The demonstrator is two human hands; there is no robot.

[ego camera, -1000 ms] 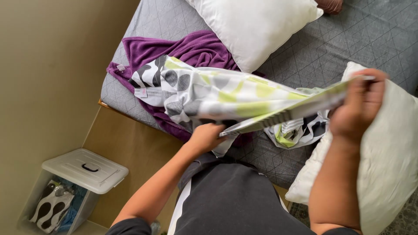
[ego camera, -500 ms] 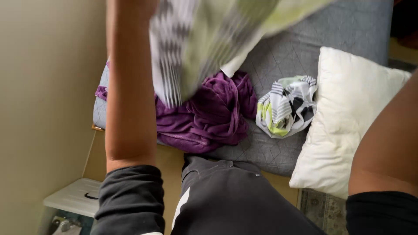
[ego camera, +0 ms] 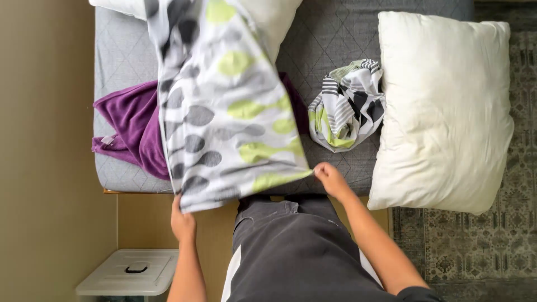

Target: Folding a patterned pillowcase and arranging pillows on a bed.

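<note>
While the left hand and right hand each pinch a near corner, the patterned cloth hangs spread over the bed. Spreading seems underway; next likely needs lowering it flat, evenly.

Pillows: two; patterned cloths: two.

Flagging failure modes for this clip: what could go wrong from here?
1. The sheet is held only by its near corners, left hand and right hand; a pinch could slip.
2. It hangs over the purple cloth, so it might snag or drag it.
3. The far end reaches a pillow and may settle on it, bunched.
</note>
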